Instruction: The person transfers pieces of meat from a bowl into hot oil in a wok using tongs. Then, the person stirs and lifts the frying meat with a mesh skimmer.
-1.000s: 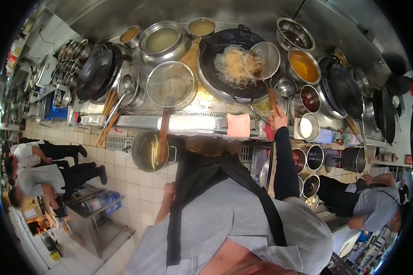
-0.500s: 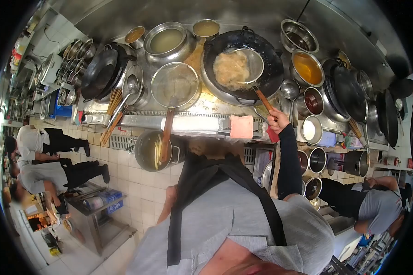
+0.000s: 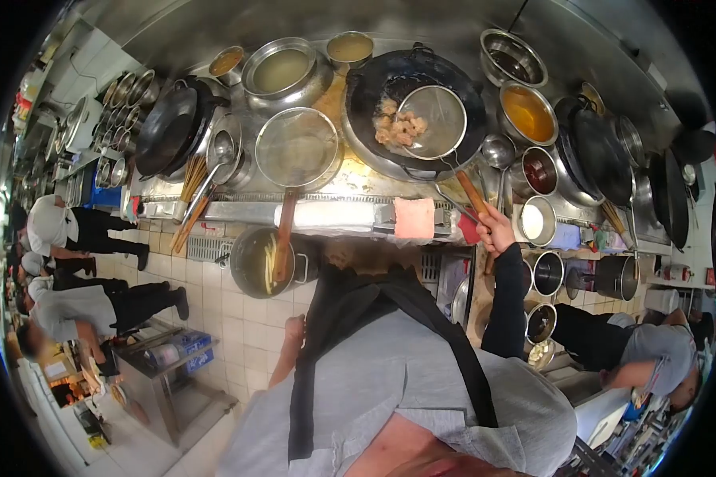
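My right hand (image 3: 496, 231) is wrapped round the wooden handle of a wire-mesh strainer (image 3: 445, 119), palm turned toward the stove. The strainer's round mesh is over the black wok (image 3: 366, 87). Browned fried pieces (image 3: 399, 129) lie in a cluster at its left side; some overlap the mesh, and how many rest in it I cannot tell. Low beside the black apron hangs my left hand (image 3: 294, 326), apart from the cookware, its fingers too small and hidden to read.
Left of the wok rests a second strainer (image 3: 297, 147), its handle reaching over a pot (image 3: 250, 274) with pale strips. A ladle (image 3: 499, 151), a bowl of amber liquid (image 3: 528, 115) and a container of dark red sauce (image 3: 540, 172) stand at right. Other people work on both sides.
The foamy bubbling round the food is gone, and the browned pieces show clearly. My right hand has moved slightly right and lower, drawing the strainer's handle with it.
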Demonstrator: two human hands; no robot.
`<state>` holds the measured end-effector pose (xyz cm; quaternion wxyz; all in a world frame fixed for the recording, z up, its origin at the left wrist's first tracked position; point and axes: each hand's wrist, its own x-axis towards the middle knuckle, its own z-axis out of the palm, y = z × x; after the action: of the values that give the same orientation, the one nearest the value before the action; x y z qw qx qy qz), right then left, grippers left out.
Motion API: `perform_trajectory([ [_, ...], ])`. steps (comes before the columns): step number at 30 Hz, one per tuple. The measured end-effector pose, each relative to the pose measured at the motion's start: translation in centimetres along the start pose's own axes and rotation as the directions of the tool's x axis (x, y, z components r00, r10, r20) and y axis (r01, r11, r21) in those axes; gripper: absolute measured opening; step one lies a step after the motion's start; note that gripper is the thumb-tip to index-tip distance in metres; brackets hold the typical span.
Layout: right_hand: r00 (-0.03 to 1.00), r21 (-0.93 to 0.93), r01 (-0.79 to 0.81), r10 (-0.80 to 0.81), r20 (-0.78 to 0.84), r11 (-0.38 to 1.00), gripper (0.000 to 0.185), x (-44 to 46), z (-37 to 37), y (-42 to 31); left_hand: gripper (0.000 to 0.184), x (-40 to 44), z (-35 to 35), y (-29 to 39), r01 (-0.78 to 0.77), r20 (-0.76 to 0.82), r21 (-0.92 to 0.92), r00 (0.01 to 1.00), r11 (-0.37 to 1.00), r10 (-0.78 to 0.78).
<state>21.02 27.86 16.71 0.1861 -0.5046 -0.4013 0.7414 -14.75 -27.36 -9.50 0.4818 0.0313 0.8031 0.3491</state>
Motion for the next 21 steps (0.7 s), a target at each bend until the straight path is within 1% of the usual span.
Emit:
perform_trajectory([
  [4,0.982,-0.007,0.136,-0.136,-0.129,0.991,0.057,2.2,0.6,1.3,0.022,-0.3,-0.1,1.0,-0.049,0.023,0.009,0.999,0.999,0.049],
  [5,0.982,-0.025,0.103,-0.105,-0.155,0.994,0.055,1.1,2.0,-0.1,0.022,-0.8,0.0,2.1,-0.061,0.029,0.014,0.998,0.998,0.06],
  [7,0.965,-0.071,0.19,-0.199,-0.17,0.979,0.054,2.4,1.9,-0.4,0.022,-1.3,0.0,3.7,-0.083,0.035,0.048,0.996,0.995,0.081],
  [8,0.953,-0.094,0.233,-0.246,-0.175,0.968,0.054,3.5,1.9,-0.3,0.021,-0.6,-0.2,3.1,-0.093,0.034,0.077,0.995,0.993,0.09],
  [9,0.919,-0.153,0.319,-0.345,-0.192,0.935,0.054,5.1,1.5,0.4,0.021,0.1,-0.4,2.5,-0.109,0.039,0.1,0.994,0.989,0.106],
  [11,0.842,-0.364,0.404,-0.497,-0.211,0.839,0.052,7.1,0.9,1.1,0.022,1.1,-0.7,1.7,-0.15,0.053,0.141,0.988,0.979,0.144],
  [12,0.796,-0.465,0.434,-0.57,-0.203,0.771,0.052,7.9,0.7,1.3,0.022,1.3,-0.5,1.4,-0.144,0.037,0.13,0.989,0.981,0.14],
  [13,0.677,-0.659,0.452,-0.712,-0.185,0.601,0.048,8.9,0.1,1.8,0.023,1.4,-0.4,1.2,-0.138,0.021,0.119,0.99,0.983,0.136],
  [16,0.672,-0.798,0.228,-0.683,-0.286,0.558,0.051,3.1,3.9,-2.0,0.023,1.2,0.1,0.2,-0.069,-0.066,0.03,0.995,0.997,0.071],
  [17,0.659,-0.791,0.212,-0.682,-0.318,0.574,0.05,2.9,3.8,-1.7,0.022,1.0,0.2,-0.2,-0.074,-0.074,0.024,0.994,0.997,0.076],
  [20,0.621,-0.805,0.235,-0.721,-0.307,0.545,0.048,3.2,2.6,0.8,0.021,-0.7,0.1,-0.4,-0.037,-0.05,0.109,0.998,0.993,0.043],
  [21,0.495,-0.854,0.352,-0.85,-0.178,0.383,0.047,7.2,-0.7,4.9,0.021,-0.8,0.0,-1.1,-0.03,-0.029,0.145,0.999,0.989,0.035],
])
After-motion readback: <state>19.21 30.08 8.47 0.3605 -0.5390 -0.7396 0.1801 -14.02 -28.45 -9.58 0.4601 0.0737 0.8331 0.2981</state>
